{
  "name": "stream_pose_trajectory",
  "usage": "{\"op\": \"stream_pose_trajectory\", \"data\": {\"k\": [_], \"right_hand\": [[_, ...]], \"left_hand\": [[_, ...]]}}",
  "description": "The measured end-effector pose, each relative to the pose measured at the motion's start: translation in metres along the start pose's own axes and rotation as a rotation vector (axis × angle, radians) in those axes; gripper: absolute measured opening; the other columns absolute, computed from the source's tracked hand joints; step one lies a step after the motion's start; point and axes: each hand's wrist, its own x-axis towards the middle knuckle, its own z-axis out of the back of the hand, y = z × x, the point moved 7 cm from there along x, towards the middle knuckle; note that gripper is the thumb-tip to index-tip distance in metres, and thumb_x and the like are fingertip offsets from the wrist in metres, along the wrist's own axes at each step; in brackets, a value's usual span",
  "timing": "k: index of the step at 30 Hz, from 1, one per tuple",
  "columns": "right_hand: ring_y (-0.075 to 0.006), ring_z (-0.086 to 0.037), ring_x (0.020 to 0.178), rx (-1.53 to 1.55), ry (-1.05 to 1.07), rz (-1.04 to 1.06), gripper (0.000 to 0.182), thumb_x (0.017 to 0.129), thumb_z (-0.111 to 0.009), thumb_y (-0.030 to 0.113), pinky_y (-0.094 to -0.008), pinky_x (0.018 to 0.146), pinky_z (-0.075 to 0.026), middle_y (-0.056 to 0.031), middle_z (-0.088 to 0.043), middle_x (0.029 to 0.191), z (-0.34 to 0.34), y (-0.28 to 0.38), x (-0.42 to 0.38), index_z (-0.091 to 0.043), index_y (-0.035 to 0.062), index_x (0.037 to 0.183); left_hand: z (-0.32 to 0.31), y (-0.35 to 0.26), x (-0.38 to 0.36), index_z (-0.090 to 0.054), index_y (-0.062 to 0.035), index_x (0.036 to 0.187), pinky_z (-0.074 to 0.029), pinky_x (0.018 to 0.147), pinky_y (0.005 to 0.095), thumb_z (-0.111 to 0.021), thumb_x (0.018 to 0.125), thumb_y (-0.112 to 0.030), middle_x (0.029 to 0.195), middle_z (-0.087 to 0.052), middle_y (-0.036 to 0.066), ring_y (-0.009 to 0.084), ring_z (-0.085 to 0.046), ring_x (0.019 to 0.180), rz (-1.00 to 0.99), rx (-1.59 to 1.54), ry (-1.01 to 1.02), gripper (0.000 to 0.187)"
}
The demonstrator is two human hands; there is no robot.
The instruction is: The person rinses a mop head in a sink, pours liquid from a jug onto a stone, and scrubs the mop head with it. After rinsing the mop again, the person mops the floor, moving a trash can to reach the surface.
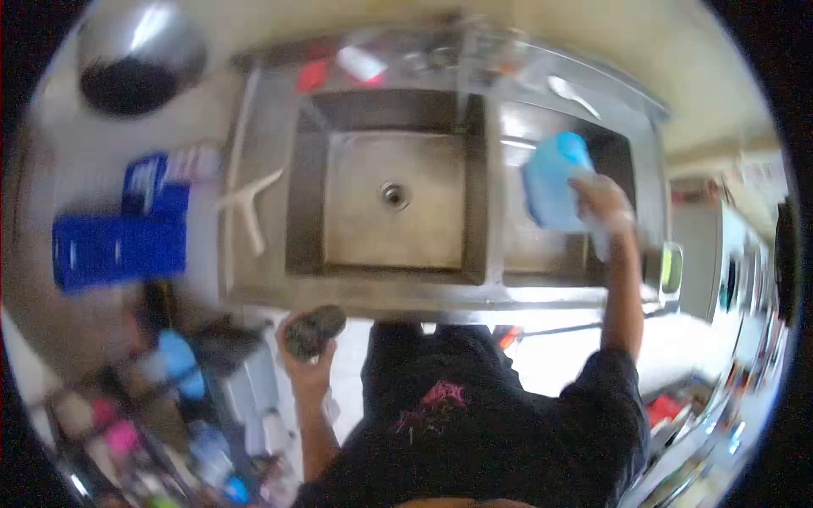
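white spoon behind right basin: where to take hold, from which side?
By its narrow handle, probably from the front right. The white spoon lies slanted, broad bowl end to the back left, handle running forward and right toward the right basin, so that end looks easiest to pinch.

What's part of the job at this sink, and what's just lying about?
In the job:
- blue container, in the right hand
- dark lump, in the left hand

Seemingly just lying about:
- white spoon
- blue bin
- metal bowl
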Motion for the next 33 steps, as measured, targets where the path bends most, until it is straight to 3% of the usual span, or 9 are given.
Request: {"op": "stream_pose_trajectory", "data": {"k": [2,5,7,13,18,23,30,32,33], "right_hand": [[-0.0175,-0.062,0.059,0.004,0.033,0.061,0.031,0.089,-0.066,0.036,-0.0348,0.059,-0.050,-0.0089,-0.064,0.065,0.021,0.063,-0.077,-0.070,0.0062,0.083],[-0.0102,-0.059,0.065,0.373,-0.089,0.031,0.045,0.087,-0.072,0.014,-0.0259,0.057,-0.048,-0.0038,-0.064,0.084,0.020,0.147,-0.209,-0.056,0.0005,0.127],[-0.0114,-0.059,0.066,0.495,-0.058,0.359,0.048,0.085,-0.073,0.013,-0.0255,0.058,-0.050,-0.0056,-0.065,0.091,0.017,0.153,-0.246,-0.056,-0.0006,0.127],[-0.0118,-0.052,0.049,0.337,0.186,0.351,0.059,0.077,-0.081,0.022,-0.0241,0.041,-0.040,-0.0096,-0.064,0.083,-0.097,0.274,-0.365,-0.056,-0.0061,0.122],[-0.0108,-0.055,0.060,0.446,0.585,0.149,0.036,0.086,-0.071,0.015,-0.0234,0.051,-0.043,-0.0042,-0.061,0.076,-0.305,0.355,-0.421,-0.062,-0.0076,0.112],[-0.0199,-0.063,0.084,0.280,1.158,0.395,0.032,0.094,-0.059,0.033,-0.0347,0.079,-0.050,-0.0073,-0.065,0.088,-0.594,0.339,-0.407,-0.065,0.0018,0.097],[-0.0263,-0.062,0.103,0.237,1.170,0.179,0.038,0.098,-0.056,0.034,-0.0416,0.092,-0.050,-0.0140,-0.065,0.112,-1.013,0.313,-0.357,-0.058,0.0023,0.119],[-0.0299,-0.061,0.102,-0.709,0.746,1.598,0.031,0.099,-0.055,0.029,-0.0475,0.090,-0.051,-0.0136,-0.063,0.108,-1.052,0.378,-0.376,-0.058,0.0038,0.115],[-0.0299,-0.061,0.102,-0.704,0.755,1.600,0.031,0.099,-0.055,0.029,-0.0475,0.090,-0.051,-0.0136,-0.063,0.108,-1.149,0.360,-0.335,-0.058,0.0038,0.115]], "left_hand": [[0.027,0.009,-0.018,-0.045,-0.0052,0.134,-0.054,0.093,0.0352,-0.078,0.073,0.005,0.122,-0.058,0.013,0.0241,-0.061,0.112,-0.016,-0.033,-0.053,0.071],[0.077,0.014,-0.038,-0.047,-0.0059,0.132,-0.054,0.094,0.0339,-0.080,0.073,0.002,0.115,-0.063,0.012,0.0211,-0.064,0.105,0.022,0.011,-0.136,0.067],[0.118,0.044,-0.058,-0.049,-0.0072,0.131,-0.053,0.095,0.0346,-0.081,0.073,0.001,0.113,-0.064,0.011,0.0208,-0.065,0.105,0.116,-0.017,-0.191,0.067],[0.262,0.120,-0.112,-0.050,-0.0114,0.131,-0.054,0.094,0.0351,-0.084,0.072,-0.003,0.114,-0.065,0.011,0.0211,-0.065,0.107,0.143,0.001,-0.338,0.068],[0.376,0.170,-0.144,-0.054,-0.0135,0.127,-0.055,0.092,0.0364,-0.086,0.070,-0.006,0.115,-0.065,0.012,0.0241,-0.066,0.106,0.271,0.092,-0.376,0.066],[0.456,0.206,-0.165,-0.054,-0.0130,0.127,-0.055,0.093,0.0382,-0.086,0.069,-0.004,0.118,-0.065,0.013,0.0262,-0.065,0.108,0.344,0.147,-0.407,0.067],[0.498,0.248,-0.159,-0.050,-0.0098,0.131,-0.051,0.099,0.0396,-0.084,0.066,0.002,0.129,-0.060,0.013,0.0259,-0.060,0.116,0.314,0.101,-0.500,0.075],[0.505,0.263,-0.146,-0.050,-0.0120,0.131,-0.052,0.097,0.0400,-0.088,0.063,-0.001,0.128,-0.060,0.014,0.0282,-0.060,0.117,0.325,0.068,-0.539,0.078],[0.506,0.276,-0.145,-0.052,-0.0136,0.129,-0.055,0.094,0.0394,-0.091,0.060,-0.003,0.126,-0.062,0.015,0.0295,-0.062,0.116,0.302,0.085,-0.577,0.080]]}}
